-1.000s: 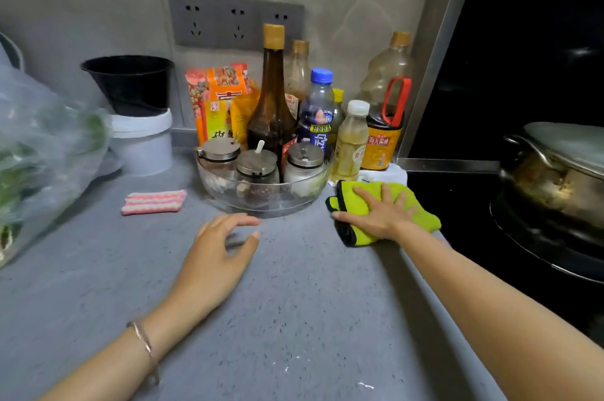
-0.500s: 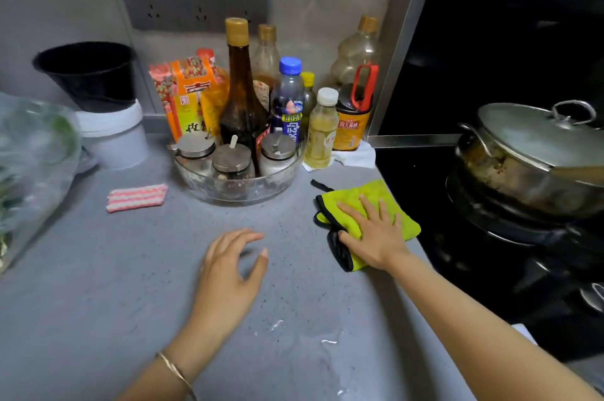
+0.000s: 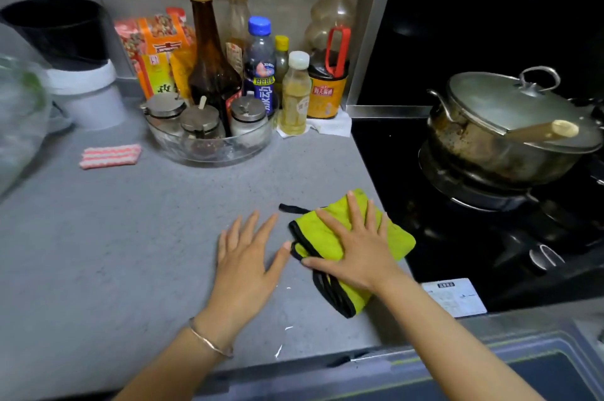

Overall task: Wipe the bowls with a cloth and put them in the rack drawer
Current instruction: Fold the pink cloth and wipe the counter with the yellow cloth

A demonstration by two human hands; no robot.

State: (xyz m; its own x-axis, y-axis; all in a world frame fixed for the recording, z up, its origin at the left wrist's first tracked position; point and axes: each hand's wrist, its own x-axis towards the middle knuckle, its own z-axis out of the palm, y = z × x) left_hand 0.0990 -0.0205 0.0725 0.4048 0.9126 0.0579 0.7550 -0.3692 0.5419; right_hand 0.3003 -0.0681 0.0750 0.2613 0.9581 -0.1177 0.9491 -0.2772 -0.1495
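Slides cloth [image 3: 400, 242] nearer across counter [image 3: 130, 237] under flat, straight-fingered right hand [image 3: 356, 250]; rests left hand [image 3: 248, 256] flat beside, thumb perhaps touching it. Wiping of bowls not yet begun.

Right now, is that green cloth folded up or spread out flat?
Folded. The green cloth lies doubled on the countertop, black-trimmed edges stacked at its near corner, pressed under the flat right hand.
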